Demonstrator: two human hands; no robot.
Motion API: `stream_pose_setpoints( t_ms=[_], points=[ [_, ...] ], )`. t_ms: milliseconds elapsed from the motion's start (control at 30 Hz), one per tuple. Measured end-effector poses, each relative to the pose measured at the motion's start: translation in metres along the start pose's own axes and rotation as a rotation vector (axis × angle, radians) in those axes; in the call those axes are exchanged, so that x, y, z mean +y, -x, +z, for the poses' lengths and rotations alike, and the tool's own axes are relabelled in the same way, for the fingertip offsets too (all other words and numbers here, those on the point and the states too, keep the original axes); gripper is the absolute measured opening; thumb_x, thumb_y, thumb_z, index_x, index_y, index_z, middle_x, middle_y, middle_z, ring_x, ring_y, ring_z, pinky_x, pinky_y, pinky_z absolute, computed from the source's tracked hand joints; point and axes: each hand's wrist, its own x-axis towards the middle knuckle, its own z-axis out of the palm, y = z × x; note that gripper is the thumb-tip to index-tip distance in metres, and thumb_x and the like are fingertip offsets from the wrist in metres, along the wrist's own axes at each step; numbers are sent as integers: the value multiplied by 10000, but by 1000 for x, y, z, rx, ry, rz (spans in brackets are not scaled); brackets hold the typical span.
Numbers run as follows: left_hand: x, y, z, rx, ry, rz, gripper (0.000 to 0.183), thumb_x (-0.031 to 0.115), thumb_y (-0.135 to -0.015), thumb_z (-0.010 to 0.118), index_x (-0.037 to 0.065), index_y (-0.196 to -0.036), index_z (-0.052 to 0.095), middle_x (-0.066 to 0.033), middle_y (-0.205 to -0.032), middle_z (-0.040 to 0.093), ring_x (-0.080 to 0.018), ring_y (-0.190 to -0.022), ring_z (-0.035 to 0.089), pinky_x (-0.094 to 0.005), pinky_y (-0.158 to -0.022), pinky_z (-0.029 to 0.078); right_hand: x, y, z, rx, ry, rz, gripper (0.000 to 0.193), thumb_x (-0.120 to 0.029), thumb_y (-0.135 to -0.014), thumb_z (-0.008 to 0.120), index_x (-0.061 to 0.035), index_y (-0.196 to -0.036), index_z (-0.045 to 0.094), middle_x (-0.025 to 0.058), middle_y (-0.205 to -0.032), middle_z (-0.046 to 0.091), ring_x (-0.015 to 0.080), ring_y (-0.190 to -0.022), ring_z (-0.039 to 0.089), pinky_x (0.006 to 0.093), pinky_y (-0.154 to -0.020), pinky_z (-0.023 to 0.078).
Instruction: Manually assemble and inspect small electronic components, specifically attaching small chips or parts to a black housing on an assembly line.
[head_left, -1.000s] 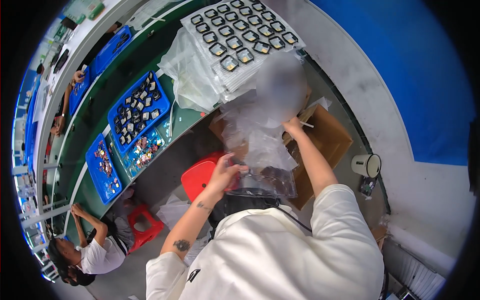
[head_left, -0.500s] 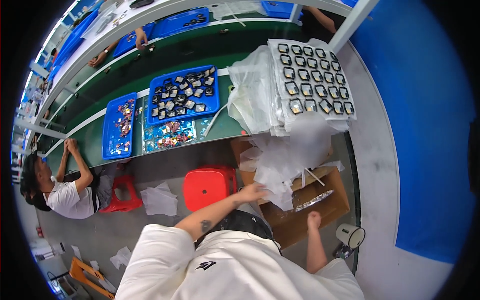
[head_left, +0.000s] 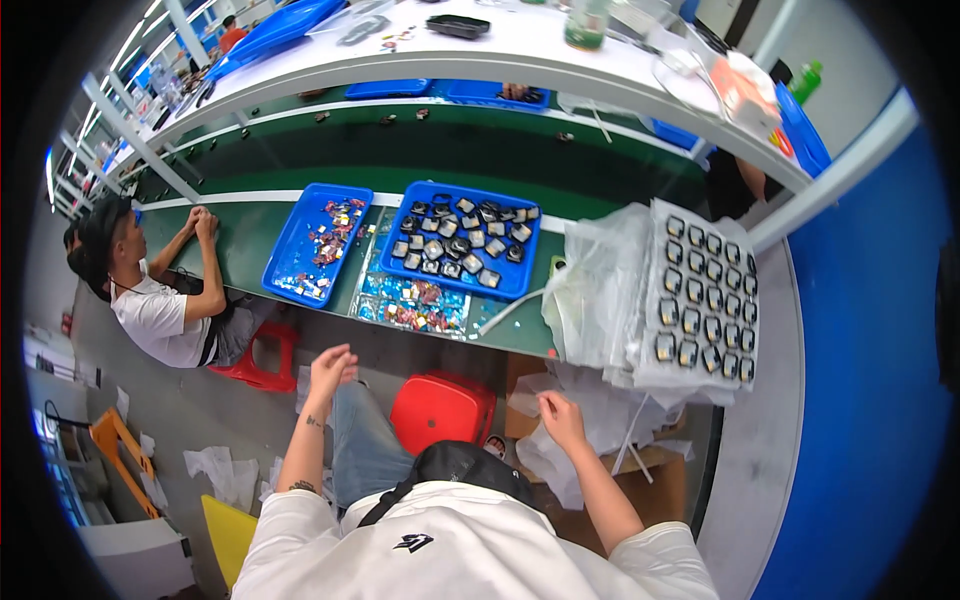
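- Our left hand [head_left: 333,370] is empty, its fingers loosely parted, near the red stool [head_left: 440,412].
- Our right hand [head_left: 563,418] curls beside translucent sheeting [head_left: 550,468]; we cannot tell whether it grips any.
- The sheeting lies over the cardboard box [head_left: 665,492], below the green bench [head_left: 522,328].

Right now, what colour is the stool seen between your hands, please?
The stool is red, clearest in the head view.

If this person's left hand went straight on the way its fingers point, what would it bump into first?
Probably the front edge of the green workbench, near the clear plastic with small parts. Depth is unclear, so the left hand might pass above it.
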Motion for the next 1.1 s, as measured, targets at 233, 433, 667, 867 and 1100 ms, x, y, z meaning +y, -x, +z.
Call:
stream_pose_setpoints(
  t_ms=[233,433,667,867,1100],
  points=[
    [149,-178,76,-140,-473,689,238,191,-875,621,1,-1013,656,-105,-897,692,-180,-829,666,-282,-719,511,-64,-131,39,412,133,-365,167,-80,-813,588,-40,-975,605,139,-1090,563,333,-986,529,413,-851,432],
    [196,-386,166,-132,-881,722,373,423,-821,615,106,-1010,669,-112,-884,690,-288,-831,656,-382,-745,515,-39,-169,111,628,358,-141,313,-112,-822,556,-20,-1120,537,203,-1269,434,382,-1153,392,482,-975,285],
    [200,-445,216,-580,-1136,603,461,313,-571,809,127,-962,649,-101,-924,666,-276,-909,640,-366,-799,513,-46,-172,113,668,510,9,327,-164,-851,521,10,-1128,514,228,-1282,414,383,-1155,367,488,-975,263],
    [201,-456,181,-591,-1282,921,438,175,-575,793,104,-976,631,-106,-865,652,-247,-866,642,-353,-740,518,-51,-170,114,715,492,2,301,-159,-854,519,12,-1102,528,205,-1258,455,362,-1142,389,463,-988,258],
    [178,-464,156,-535,-911,718,154,118,-738,703,31,-823,609,-74,-672,633,-163,-586,630,-288,-527,517,-41,-165,118,872,435,-65,211,-162,-821,599,-11,-967,582,164,-1217,506,333,-1111,427,434,-957,316]
  ],
)
